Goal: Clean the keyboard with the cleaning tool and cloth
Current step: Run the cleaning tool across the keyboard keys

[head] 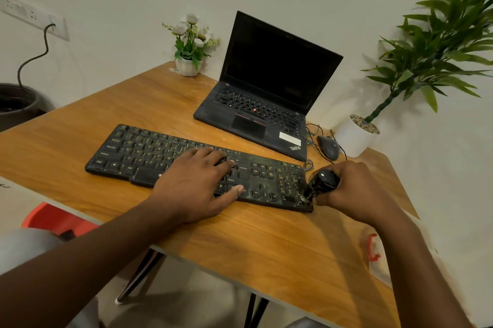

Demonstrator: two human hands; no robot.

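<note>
**Tool Worked at the Keyboard's Right Corner**

Two bare forearms reached in from the bottom edge, nearest the camera, over the wooden table (266,247). On it, the black keyboard (149,151) lay flat across the middle, with an open laptop (266,92) just behind it and a mouse (328,146) off its right end.

The left hand (197,183) lay flat on the keys right of centre, fingers straight and spread, pinning the board. The right hand (354,191) was wrapped around the small black cleaning tool (321,183), whose lower end met the keyboard's near right corner. No cloth showed.

The keyboard looked light, stiff and likely to slide under brushing, so pressing down on it seemed sensible. Its keycaps could probably pop off, so light strokes would suit. The stubby, glossy tool seemed best held around its body.
</note>
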